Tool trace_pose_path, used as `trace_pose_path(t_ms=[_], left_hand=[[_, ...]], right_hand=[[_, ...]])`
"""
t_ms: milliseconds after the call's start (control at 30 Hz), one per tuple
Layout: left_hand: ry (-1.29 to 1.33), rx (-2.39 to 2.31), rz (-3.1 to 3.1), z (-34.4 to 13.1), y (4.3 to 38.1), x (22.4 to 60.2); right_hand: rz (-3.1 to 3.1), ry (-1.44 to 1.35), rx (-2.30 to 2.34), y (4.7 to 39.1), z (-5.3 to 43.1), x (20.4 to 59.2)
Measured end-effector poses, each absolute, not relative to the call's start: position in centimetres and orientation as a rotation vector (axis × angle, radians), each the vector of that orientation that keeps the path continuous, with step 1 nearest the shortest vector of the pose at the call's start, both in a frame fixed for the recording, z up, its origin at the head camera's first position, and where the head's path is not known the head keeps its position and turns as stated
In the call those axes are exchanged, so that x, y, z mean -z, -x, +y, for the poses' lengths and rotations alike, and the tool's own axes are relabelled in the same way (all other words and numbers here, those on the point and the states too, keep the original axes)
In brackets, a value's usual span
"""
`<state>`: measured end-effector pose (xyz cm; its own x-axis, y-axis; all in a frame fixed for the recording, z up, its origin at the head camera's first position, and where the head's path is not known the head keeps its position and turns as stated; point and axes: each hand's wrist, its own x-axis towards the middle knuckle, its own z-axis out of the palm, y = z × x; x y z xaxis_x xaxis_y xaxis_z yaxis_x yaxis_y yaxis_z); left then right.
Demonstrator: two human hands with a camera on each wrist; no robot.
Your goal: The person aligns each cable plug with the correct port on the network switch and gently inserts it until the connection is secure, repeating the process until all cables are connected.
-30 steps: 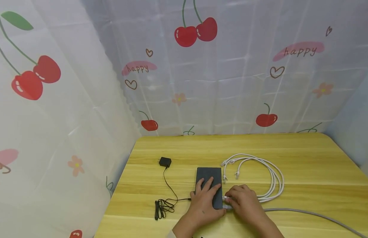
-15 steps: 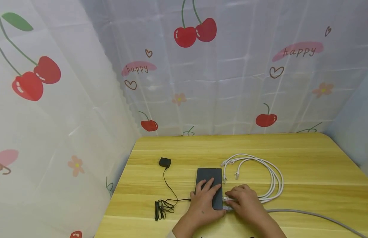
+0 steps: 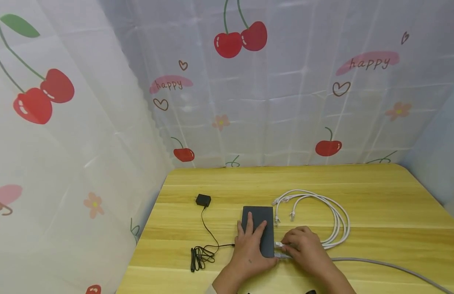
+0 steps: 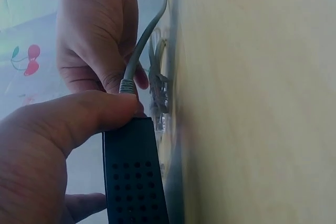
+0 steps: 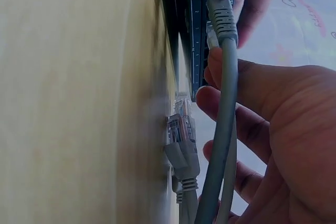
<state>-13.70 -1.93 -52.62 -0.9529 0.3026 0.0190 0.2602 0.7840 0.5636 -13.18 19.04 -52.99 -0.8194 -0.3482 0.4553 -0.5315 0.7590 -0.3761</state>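
Note:
A flat black box with a row of ports, a network switch, lies on the table. My left hand rests on its top with fingers spread and fairly straight, its thumb at the near corner against the plug of a grey network cable. That grey plug sits at the port side. Just beyond it, my right hand pinches a white network cable's plug between thumb and fingertips, at the ports. In the right wrist view, the grey cable partly covers the pinched plug.
Looped white network cables lie right of the switch, their loose plugs near its far corner. On the left are a black power adapter and its bundled cord, leading into the switch. A printed curtain stands behind the table.
My left fingers have shifted on the switch, one coming away from its right edge. My right hand has slid slightly right, and more of the white plug shows.

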Motion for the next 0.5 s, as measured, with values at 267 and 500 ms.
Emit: trace_pose_path(t_ms=[267,500], left_hand=[[-0.423,-0.889,2.913,-2.04,13.81,52.73],[-0.463,-0.915,2.903,-2.06,13.94,52.74]], right_hand=[[-2.536,-0.728,-0.723,13.33,18.98,53.18],[-2.564,-0.772,-0.800,13.45,19.04,53.09]])
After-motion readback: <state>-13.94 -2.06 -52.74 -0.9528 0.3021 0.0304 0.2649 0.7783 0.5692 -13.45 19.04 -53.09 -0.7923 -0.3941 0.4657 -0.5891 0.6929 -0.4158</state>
